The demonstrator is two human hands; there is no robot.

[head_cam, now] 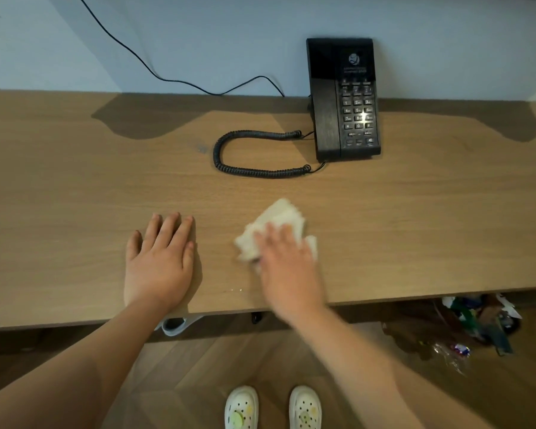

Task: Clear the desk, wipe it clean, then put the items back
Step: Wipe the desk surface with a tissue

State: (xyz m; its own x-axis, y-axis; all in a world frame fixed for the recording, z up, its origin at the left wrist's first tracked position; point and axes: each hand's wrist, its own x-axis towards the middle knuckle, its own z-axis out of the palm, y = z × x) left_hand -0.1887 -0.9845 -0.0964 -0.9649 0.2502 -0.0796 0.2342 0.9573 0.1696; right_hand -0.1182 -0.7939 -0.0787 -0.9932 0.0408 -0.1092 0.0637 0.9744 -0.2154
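Observation:
A wooden desk (75, 187) fills the middle of the view. A cream cloth (280, 216) lies crumpled on it near the front edge, and my right hand (287, 261) presses flat on it with straight fingers; the hand is blurred. My left hand (160, 258) rests palm down on the bare desk to the left of the cloth, fingers straight. A black desk phone (342, 99) stands at the back right against the wall, with its coiled cord (248, 153) looping out to the left.
A thin black cable (155, 72) runs down the wall to the desk's back edge. Under the desk at the right is a heap of wrappers and rubbish (471, 326). My white clogs (273, 407) stand on the wooden floor below.

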